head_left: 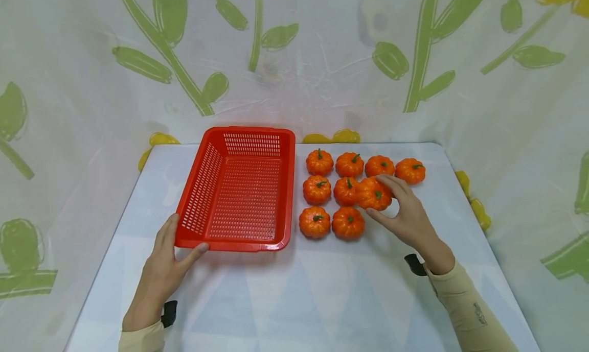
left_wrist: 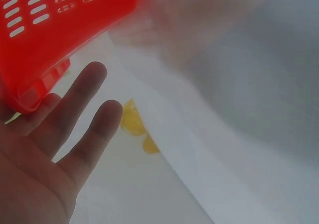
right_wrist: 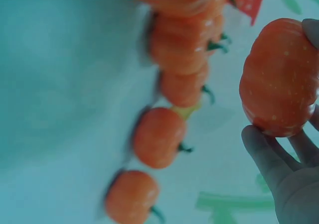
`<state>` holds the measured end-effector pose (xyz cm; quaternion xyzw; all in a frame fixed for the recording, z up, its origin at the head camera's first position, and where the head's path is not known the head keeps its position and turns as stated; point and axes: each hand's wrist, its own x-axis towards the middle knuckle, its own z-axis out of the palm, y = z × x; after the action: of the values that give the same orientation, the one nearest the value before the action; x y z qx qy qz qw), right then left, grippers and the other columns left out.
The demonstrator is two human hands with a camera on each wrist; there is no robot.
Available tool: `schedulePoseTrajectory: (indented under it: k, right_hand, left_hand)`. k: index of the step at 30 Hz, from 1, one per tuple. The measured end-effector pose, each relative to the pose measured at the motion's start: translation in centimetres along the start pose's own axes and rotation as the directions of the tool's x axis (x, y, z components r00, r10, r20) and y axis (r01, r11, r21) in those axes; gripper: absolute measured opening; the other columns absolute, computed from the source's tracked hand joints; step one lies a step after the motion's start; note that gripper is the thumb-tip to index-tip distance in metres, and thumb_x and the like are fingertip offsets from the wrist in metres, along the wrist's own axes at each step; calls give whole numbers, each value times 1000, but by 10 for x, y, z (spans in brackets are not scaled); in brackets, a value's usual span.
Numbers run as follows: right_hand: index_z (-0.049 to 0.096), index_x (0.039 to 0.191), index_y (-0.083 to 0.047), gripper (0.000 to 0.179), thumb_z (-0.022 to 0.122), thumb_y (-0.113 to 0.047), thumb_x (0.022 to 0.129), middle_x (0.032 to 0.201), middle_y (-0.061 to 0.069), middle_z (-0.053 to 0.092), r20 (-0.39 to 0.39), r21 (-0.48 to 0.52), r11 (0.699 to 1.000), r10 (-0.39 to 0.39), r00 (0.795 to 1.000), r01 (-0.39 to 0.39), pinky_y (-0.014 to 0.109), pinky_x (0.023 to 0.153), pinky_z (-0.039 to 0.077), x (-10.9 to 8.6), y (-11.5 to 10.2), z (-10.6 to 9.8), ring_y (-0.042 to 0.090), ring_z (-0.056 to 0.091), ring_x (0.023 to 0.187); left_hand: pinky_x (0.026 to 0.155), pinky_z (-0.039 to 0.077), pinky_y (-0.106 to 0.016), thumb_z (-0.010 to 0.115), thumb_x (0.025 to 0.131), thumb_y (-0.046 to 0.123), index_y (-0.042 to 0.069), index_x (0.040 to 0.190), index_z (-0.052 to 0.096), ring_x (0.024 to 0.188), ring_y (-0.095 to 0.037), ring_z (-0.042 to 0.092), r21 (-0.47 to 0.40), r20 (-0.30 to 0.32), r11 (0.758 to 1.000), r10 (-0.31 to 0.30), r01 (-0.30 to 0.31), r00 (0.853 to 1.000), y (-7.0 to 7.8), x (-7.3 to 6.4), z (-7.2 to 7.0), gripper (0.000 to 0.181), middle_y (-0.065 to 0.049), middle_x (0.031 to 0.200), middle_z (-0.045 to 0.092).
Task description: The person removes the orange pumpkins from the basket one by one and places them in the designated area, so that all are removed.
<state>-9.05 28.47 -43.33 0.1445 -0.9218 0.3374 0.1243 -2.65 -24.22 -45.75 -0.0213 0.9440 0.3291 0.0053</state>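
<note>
A red plastic basket [head_left: 248, 198] with perforated walls and floor is at the left of the table, with nothing inside. My left hand [head_left: 161, 265] grips its near left corner, the thumb by the front rim and the fingers along the left side. In the left wrist view, two fingers [left_wrist: 82, 102] extend free of the wall. My right hand [head_left: 407, 216] holds an orange toy pumpkin [head_left: 375, 193] between thumb and fingers. In the right wrist view this pumpkin [right_wrist: 279, 79] is raised off the table. Beneath and beside it lie more pumpkins [head_left: 348, 223] with green stems.
Several pumpkins [head_left: 317, 189] stand in rows right of the basket; the back row ends at a pumpkin [head_left: 410, 171] on the right. The pale blue patterned table [head_left: 299, 296] meets a white backdrop [head_left: 322, 86] painted with green leaves and yellow flowers.
</note>
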Motion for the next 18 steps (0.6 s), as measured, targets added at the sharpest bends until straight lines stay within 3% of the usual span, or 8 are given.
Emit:
schedulePoseTrajectory:
  k: [7, 18]
  right_hand:
    - [50, 147, -11, 77, 88, -24, 82, 144, 11, 50, 35, -11, 999, 31, 999, -30, 52, 90, 52, -24, 22, -4, 30, 52, 123]
    - [50, 142, -6, 74, 87, -13, 79, 143, 17, 49, 147, -22, 994, 106, 983, -104, 55, 96, 48, -48, 43, 12, 35, 50, 126]
  left_hand:
    - [95, 37, -77, 69, 91, 58, 26, 165, -1, 136, -52, 36, 1, 6, 1000, -4, 4, 1000, -2, 0, 2, 106, -12, 169, 9]
    - [96, 36, -78, 69, 90, 58, 25, 165, -2, 138, -52, 34, 7, 4, 1000, -15, 15, 1000, -1, 0, 1, 108, -13, 169, 9]
